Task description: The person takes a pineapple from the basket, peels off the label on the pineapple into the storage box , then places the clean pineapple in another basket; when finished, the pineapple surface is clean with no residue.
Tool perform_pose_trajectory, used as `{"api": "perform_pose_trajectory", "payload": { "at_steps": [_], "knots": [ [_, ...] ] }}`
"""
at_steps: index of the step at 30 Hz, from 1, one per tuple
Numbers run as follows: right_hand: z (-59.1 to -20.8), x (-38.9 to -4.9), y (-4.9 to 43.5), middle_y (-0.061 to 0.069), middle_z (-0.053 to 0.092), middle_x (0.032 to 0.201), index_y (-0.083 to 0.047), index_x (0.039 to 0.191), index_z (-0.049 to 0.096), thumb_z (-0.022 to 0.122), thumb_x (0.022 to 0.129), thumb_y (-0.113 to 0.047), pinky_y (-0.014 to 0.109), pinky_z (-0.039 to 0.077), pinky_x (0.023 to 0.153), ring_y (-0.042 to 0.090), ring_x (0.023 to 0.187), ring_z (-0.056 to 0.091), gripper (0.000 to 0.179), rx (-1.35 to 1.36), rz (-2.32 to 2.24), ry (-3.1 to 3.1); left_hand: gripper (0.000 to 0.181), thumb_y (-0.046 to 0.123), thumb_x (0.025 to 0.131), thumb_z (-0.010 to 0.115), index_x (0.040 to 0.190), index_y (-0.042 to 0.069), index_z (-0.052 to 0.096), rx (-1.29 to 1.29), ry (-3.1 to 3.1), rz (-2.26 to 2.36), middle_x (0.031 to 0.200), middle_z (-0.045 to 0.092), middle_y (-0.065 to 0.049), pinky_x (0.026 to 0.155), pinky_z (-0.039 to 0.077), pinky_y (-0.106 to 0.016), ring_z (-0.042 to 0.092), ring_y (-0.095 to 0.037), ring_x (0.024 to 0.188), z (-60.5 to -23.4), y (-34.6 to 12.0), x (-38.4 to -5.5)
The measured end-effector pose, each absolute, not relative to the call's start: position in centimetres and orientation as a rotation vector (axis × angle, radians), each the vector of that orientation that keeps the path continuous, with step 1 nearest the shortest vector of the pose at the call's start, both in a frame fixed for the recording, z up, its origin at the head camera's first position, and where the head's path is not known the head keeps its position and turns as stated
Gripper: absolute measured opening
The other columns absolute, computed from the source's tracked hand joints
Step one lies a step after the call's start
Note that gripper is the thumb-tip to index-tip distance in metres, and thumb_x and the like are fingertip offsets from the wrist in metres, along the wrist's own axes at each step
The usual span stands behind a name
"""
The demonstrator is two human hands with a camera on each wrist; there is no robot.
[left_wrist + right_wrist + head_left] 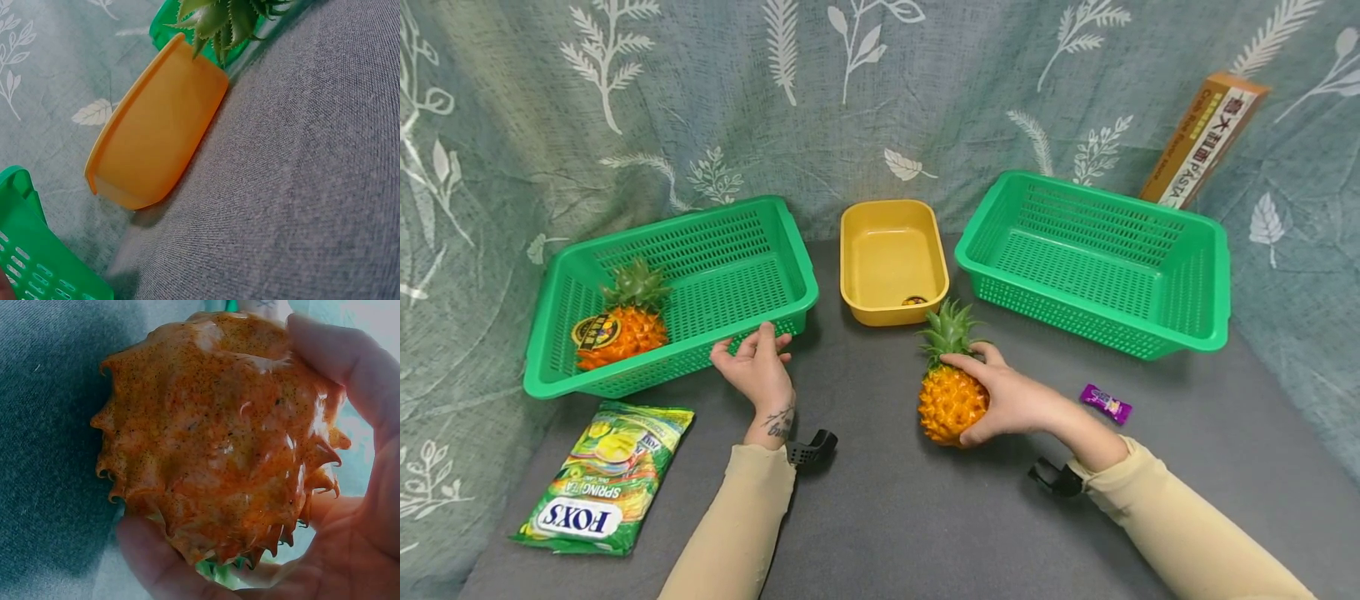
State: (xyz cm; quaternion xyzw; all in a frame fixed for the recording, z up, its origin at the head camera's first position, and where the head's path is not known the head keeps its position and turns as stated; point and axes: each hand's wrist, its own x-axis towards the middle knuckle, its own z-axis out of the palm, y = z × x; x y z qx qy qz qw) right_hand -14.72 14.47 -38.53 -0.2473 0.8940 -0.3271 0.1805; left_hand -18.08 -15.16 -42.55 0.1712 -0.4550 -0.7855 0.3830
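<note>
My right hand (1011, 396) grips an orange pineapple (951, 404) with a green crown, its thumb low on the fruit and its fingers near the crown. The right wrist view shows the spiky underside of that pineapple (212, 437) between thumb and fingers. At the front rim of the left green basket (737, 329) is my left hand (758, 367), fingers loosely bent and holding nothing; whether it touches the rim I cannot tell. Inside this basket lies another pineapple (632, 329) with a black and gold tag. Only the crown (225, 22) of the gripped pineapple appears in the left wrist view.
A yellow tub (891, 312) stands between the left basket and a right green basket (1075, 321). Behind the right one leans a pasta box (1206, 142). A green FOX'S candy bag (606, 475) lies front left, and a small purple wrapped sweet (1105, 403) at right.
</note>
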Motion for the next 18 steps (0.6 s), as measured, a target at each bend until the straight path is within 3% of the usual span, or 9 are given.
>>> {"api": "perform_pose_trajectory", "payload": {
  "at_steps": [7, 18],
  "knots": [
    [-38.31, -14.77, 14.28, 0.026, 0.005, 0.149, -0.018, 0.144, 0.029, 0.087, 0.058, -0.036, 0.058, 0.038, 0.094, 0.048, 0.123, 0.037, 0.105, -0.645, -0.928, 2.495, 0.039, 0.003, 0.085, 0.061, 0.106, 0.01, 0.028, 0.433, -1.162, -2.014, 0.068, 0.063, -0.008, 0.041, 0.043, -0.024, 0.059, -0.012, 0.049, -42.46, -15.07, -18.06],
    [-38.49, -14.76, 14.41, 0.024, 0.004, 0.151, -0.02, 0.144, 0.031, 0.084, 0.059, -0.03, 0.058, 0.039, 0.093, 0.047, 0.127, 0.033, 0.1, -0.618, -0.918, 2.497, 0.038, 0.004, 0.086, 0.06, 0.106, 0.01, 0.028, 0.431, -1.173, -1.993, 0.066, 0.061, -0.002, 0.042, 0.043, -0.024, 0.06, -0.011, 0.05, -42.6, -14.98, -18.22]
  ]
}}
